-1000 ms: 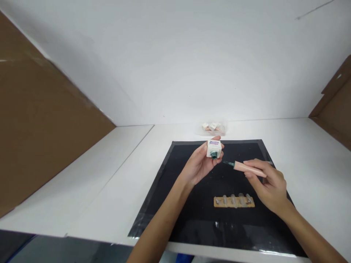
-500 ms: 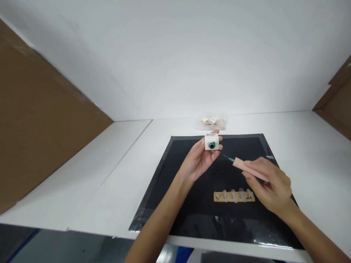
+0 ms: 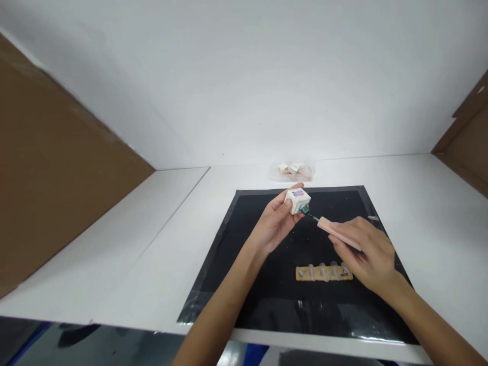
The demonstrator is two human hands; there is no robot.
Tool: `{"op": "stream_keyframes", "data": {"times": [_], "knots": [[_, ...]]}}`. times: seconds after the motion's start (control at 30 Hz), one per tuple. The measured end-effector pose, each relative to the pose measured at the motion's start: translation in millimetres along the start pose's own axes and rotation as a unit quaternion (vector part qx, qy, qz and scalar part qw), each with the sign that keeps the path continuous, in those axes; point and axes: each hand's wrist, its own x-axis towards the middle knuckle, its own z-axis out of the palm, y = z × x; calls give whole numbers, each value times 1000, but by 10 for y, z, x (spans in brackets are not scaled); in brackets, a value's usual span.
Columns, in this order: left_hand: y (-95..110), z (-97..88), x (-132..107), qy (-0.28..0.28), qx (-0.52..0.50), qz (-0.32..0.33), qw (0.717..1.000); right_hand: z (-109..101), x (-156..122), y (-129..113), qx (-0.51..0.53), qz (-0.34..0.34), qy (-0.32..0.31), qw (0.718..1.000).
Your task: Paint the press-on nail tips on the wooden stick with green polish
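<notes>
My left hand point(image 3: 275, 223) grips a small white square bottle point(image 3: 297, 200) with a purple label and a green neck, tilted toward the right, above the black mat point(image 3: 244, 264). My right hand point(image 3: 366, 251) pinches a long peach-coloured cap with a thin brush point(image 3: 335, 230). The brush tip sits at the bottle's green opening. Below my right hand, a tan strip holding several clear nail tips point(image 3: 324, 273) lies flat on the mat.
A clear tray with small white and peach bottles point(image 3: 294, 169) stands behind the mat near the white back wall. Brown cardboard panels point(image 3: 57, 168) close in the left and right sides. The white table's front edge point(image 3: 114, 320) runs below the mat.
The brush in my right hand has moved left and up until its tip meets the bottle's opening. My left hand has tilted the bottle's mouth toward the brush.
</notes>
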Motion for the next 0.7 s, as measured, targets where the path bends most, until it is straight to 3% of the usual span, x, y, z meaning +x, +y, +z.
{"op": "stream_keyframes", "data": {"times": [0.37,0.5,0.6,0.7], "knots": [[-48,18,-26,1,77,21,997,39,-56,54,-77,-22,-28,996],[-59,-17,-19,0,144,69,987,64,-66,68,-101,-27,-44,994],[-72,-46,-11,1,175,109,979,70,-57,54,-50,19,-52,997],[-84,-53,-13,-3,183,128,975,68,-45,28,64,144,-35,987]]}}
